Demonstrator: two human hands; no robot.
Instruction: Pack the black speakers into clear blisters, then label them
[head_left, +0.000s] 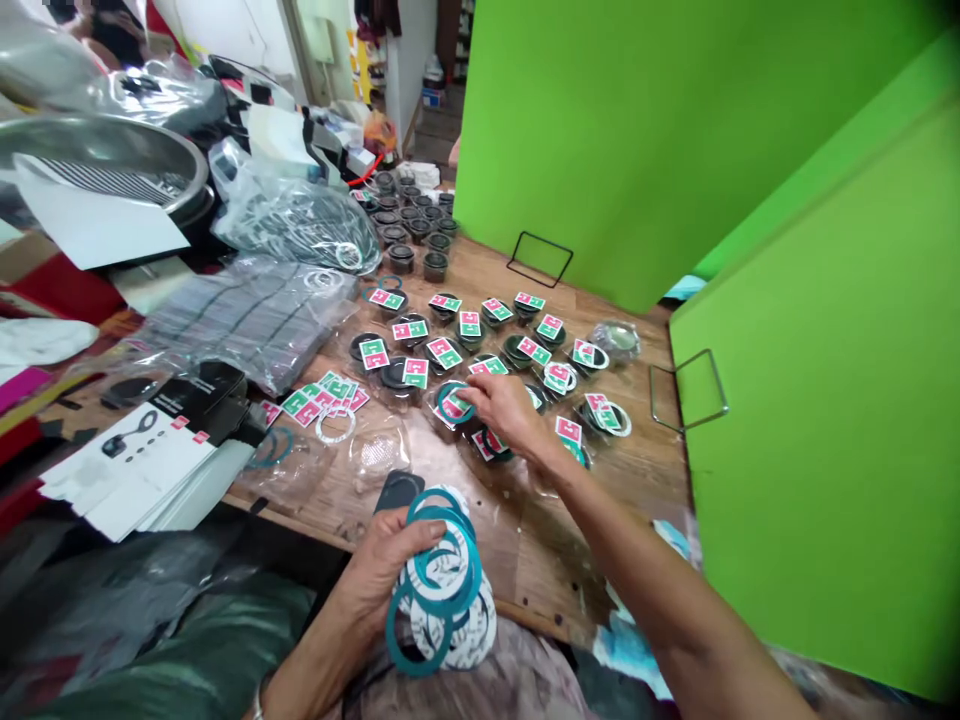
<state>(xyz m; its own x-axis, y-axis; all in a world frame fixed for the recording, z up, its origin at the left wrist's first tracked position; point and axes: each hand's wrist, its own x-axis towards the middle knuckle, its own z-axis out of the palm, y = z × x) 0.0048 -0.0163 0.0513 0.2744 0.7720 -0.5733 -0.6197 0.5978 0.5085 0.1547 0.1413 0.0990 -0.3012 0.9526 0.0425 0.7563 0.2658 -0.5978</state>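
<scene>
My left hand (386, 560) is closed round a bunch of teal and white rings (442, 580) at the table's front edge, its thumb lying on top. Over the middle of the table, my right hand (499, 405) pinches a teal ring (453, 402) at its right side. That ring lies over a red and green card on a clear-wrapped dark round item. Around it stand several similar items (517, 350) topped with red and green cards. White rings lie on some of those at the right, such as this one (620, 420).
Loose cards (322, 400), a white ring (335, 426) and white leaflets (127, 470) lie left. Behind are a plastic-wrapped stack (247, 310), a metal bowl (184, 150) and small dark cups (416, 225). Green panels (600, 130) with wire handles border the back and right.
</scene>
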